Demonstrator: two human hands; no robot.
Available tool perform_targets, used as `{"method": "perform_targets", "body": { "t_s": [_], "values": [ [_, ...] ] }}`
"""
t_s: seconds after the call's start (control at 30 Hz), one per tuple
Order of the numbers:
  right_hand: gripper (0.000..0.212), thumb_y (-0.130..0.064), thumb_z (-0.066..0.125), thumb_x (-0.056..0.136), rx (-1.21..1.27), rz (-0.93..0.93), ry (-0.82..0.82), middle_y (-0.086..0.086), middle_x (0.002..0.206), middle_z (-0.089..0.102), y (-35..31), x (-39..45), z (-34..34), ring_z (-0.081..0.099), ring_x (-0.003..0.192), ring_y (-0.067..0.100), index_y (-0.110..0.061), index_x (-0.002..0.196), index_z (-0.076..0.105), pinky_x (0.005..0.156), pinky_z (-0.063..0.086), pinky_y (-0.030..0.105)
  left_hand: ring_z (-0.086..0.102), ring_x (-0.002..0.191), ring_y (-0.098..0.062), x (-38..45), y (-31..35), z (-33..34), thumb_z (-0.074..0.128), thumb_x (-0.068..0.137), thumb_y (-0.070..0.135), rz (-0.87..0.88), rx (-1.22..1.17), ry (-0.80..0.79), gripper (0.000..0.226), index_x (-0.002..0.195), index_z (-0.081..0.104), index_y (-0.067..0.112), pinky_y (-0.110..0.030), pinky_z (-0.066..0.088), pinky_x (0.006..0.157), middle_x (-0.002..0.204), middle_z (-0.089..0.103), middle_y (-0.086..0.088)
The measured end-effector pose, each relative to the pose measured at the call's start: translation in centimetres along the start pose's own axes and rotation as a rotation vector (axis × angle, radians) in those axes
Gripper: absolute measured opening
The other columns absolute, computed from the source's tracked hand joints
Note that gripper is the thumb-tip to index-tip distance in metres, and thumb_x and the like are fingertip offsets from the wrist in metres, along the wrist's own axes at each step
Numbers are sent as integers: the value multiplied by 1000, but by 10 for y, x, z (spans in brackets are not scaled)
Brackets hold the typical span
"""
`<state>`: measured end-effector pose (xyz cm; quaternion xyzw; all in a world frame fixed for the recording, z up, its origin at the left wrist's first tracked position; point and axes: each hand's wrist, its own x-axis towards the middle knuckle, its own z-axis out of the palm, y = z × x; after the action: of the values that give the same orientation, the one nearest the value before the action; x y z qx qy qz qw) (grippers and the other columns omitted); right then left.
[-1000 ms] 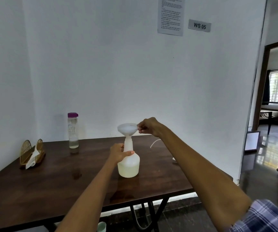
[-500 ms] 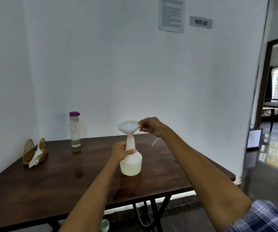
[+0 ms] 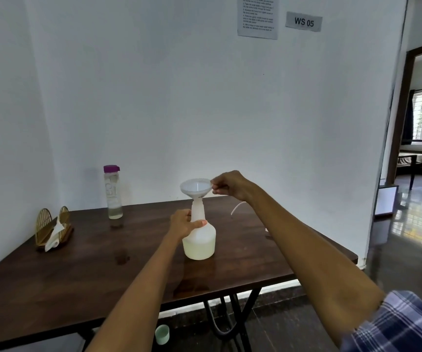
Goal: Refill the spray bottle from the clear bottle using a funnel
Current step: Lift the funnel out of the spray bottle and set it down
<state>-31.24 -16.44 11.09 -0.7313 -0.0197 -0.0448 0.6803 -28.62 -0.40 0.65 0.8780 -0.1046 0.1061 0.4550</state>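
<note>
White plastic funnel (image 3: 196, 188) now sits level in the neck of the spray bottle (image 3: 199, 237), where a second ago it looked tipped; it seems seated, so pouring can come next. Your right hand (image 3: 230, 184) pinches its rim with curled fingers, while your left hand (image 3: 183, 223) grips the bottle's neck. One spray bottle stands mid-counter (image 3: 83, 265), one funnel on it, and one clear bottle (image 3: 113, 193), purple-capped, waits well apart by the wall. One napkin holder (image 3: 52, 228) stands at the left.

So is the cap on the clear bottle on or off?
On. The clear bottle stands upright at the back of the table, purple cap seated on top, neither hand near it.
</note>
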Motion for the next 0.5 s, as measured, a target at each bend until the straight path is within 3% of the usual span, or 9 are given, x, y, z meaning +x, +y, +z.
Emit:
{"method": "perform_targets", "body": {
  "t_s": [0.43,0.5],
  "values": [
    [12,8,58,82,14,-41,59,13,60,57,-4,-2,6,59,50,20,4,72,60,47,53,18,59,111,-27,2,-1,3,74,78,30,-10,-4,14,50,116,60,1,-35,48,91,122,62,-14],
    [13,7,58,81,-131,-25,69,12,59,58,-1,-2,5,60,45,18,1,69,59,47,53,19,61,109,-27,1,-1,3,75,77,29,-6,-15,20,48,113,62,0,-38,50,92,120,64,-14]
  ]
}}
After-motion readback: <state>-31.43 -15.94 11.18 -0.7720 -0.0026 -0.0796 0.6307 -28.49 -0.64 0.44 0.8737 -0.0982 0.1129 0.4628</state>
